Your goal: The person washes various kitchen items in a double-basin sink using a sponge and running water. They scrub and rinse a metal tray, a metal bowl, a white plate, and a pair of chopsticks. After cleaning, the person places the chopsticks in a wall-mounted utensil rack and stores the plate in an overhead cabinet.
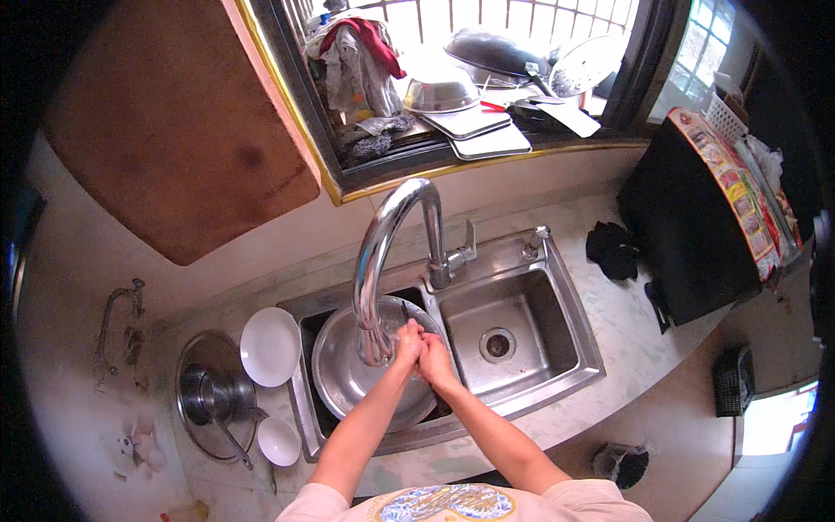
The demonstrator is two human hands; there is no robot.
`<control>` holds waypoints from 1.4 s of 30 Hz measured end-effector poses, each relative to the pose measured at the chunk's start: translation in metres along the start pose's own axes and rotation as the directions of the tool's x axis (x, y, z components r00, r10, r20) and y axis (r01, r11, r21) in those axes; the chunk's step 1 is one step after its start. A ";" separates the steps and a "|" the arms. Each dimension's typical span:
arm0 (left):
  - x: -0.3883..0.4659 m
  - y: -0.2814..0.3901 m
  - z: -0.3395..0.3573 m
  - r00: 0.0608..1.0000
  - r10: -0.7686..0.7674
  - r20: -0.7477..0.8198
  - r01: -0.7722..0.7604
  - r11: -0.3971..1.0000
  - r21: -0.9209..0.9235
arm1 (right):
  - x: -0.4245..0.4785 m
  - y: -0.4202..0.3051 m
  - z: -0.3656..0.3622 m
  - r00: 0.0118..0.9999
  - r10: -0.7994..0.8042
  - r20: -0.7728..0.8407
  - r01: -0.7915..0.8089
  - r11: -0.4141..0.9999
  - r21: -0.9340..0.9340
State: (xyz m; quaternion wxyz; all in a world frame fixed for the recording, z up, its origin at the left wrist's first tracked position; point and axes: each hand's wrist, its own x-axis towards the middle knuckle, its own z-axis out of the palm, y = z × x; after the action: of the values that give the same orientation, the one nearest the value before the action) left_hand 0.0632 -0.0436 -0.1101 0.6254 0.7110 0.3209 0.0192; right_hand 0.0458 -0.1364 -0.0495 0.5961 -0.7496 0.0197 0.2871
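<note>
My left hand (408,340) and my right hand (436,357) meet over a large round stainless steel basin (352,385), which rests in the left bowl of a double sink. A thin dark item (404,309) shows just beyond my left fingertips; whether I hold it cannot be told. The fingers of both hands are bent together and partly hide one another. Right beside my left hand is the spout of a chrome gooseneck faucet (373,280). Whether water runs from it is unclear.
The right sink bowl (515,326) has a drain. A white plate (271,347), a white bowl (278,442) and a steel pot lid or tray (186,417) with a small pan (207,391) stand left. A black cloth (611,250) lies right. Cookware fills the window ledge.
</note>
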 end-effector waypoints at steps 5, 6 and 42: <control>-0.002 0.029 -0.009 0.998 -0.011 0.070 0.028 0.966 -0.255 | -0.003 0.011 0.007 0.990 -0.103 -0.094 0.097 0.993 -0.064; 0.002 0.031 -0.016 0.995 0.029 0.100 -0.007 0.976 -0.216 | -0.008 0.007 0.008 0.974 -0.190 -0.125 0.157 0.960 -0.233; -0.074 -0.004 -0.080 0.776 -0.606 0.177 0.574 0.560 -0.598 | 0.214 -0.054 -0.146 0.707 -0.704 -0.068 0.295 0.380 -0.877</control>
State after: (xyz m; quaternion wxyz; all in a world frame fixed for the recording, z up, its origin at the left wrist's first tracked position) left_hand -0.0314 -0.0090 -0.0690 0.7849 0.3141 0.5296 -0.0689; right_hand 0.3039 -0.1859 -0.0806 0.2168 -0.9448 -0.2181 -0.1131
